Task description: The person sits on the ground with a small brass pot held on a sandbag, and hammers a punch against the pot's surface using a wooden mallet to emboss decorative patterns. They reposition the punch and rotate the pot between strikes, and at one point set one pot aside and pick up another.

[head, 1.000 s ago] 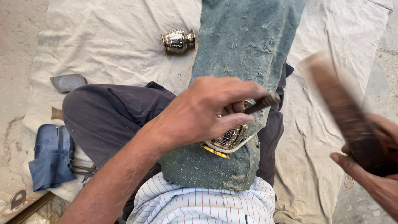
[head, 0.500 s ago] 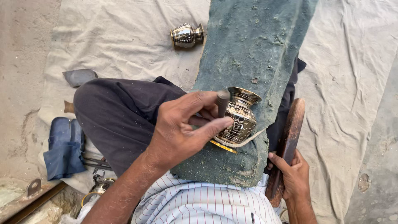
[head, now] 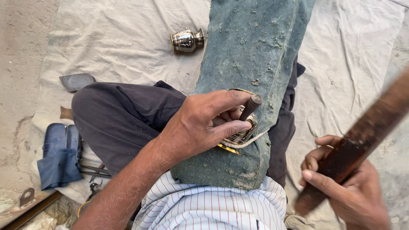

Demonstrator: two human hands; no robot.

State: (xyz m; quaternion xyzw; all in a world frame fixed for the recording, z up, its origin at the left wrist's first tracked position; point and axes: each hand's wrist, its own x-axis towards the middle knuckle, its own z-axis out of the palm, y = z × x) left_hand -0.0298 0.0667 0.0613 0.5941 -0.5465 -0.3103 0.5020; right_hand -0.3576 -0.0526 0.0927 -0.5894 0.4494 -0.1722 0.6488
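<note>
My left hand (head: 204, 121) grips a short dark punch (head: 250, 106) and presses it against a small engraved brass pot (head: 242, 133). The pot rests on a dusty green padded slab (head: 251, 55) that lies along my lap. My right hand (head: 341, 187) holds a long dark wooden stick (head: 362, 136), raised at the right, apart from the pot. My dark trousers (head: 123, 119) and striped shirt (head: 213, 208) show below.
A second brass pot (head: 186, 40) lies on its side on the pale cloth (head: 119, 38) at the top. A blue cloth bundle (head: 59, 153), metal tools (head: 91, 172) and a grey stone (head: 76, 81) sit at the left.
My right hand has lifted the wooden stick up and out to the right. My left hand has set the punch back on the pot, covering most of it.
</note>
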